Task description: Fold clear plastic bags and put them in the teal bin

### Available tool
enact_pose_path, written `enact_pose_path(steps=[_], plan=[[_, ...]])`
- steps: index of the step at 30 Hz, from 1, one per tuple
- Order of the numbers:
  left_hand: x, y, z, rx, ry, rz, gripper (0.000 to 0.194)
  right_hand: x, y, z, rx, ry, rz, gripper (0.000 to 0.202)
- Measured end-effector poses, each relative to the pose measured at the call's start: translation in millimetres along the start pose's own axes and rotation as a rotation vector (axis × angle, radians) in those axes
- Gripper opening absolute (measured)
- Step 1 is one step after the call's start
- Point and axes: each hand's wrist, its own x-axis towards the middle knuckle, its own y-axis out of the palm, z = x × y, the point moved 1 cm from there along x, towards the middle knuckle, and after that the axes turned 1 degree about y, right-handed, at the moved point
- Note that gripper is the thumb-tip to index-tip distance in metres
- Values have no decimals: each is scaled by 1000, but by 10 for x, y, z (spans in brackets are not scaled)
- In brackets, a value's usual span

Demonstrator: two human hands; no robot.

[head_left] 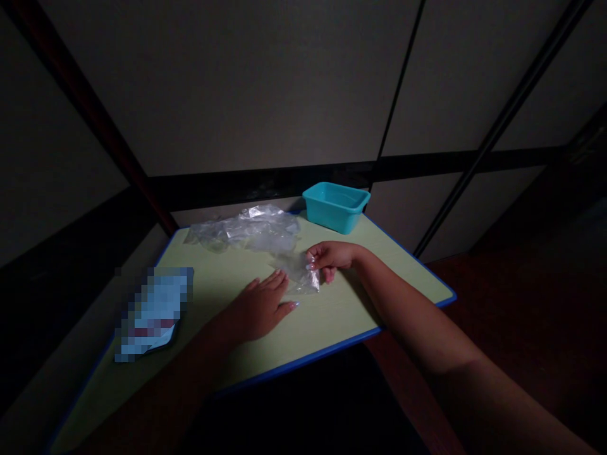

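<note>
A small clear plastic bag [298,273] lies over the middle of the pale green table [332,322]. My right hand [332,258] pinches the bag's right edge between thumb and fingers. Flat on the tabletop, my left hand [265,303] has its fingers stretched out, with the fingertips at the bag's left side. Behind both hands, more crumpled clear plastic bags [246,229] are spread along the back of the table; I cannot tell how many there are.
At the back right corner stands a turquoise plastic basin [334,208]. A blurred-out flat device [156,309] lies near the left edge. Dark-trimmed panels [265,88] rise right behind the table, whose rim is blue.
</note>
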Motion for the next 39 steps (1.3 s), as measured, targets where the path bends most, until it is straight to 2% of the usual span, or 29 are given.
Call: enact_pose_path(steps=[7,13,17,24,28,31,35,39], plan=[[3,-5,-78,50,29,-13,60,24,-37,-22,69,-64,51,45],[-8,-17,-58,54,15,79,65,26,-46,-31,195,-212,214,39],[-19,-36,-56,70,17,81,62,-14,-69,-21,237,-231,289,36],[-20,-32,-9,70,28,51,57,-50,-83,-13,157,-186,281,40],[26,-13,63,32,21,-64,57,-16,-60,-23,108,-152,220,39],[89,-52,122,-44,-42,-229,55,-2,-42,-21,86,-137,190,39],[194,-123,184,-236,-123,-428,43,-3,-21,-12,35,-117,139,36],[280,-119,237,-364,-205,-497,40,-1,-3,-9,-30,-92,132,33]])
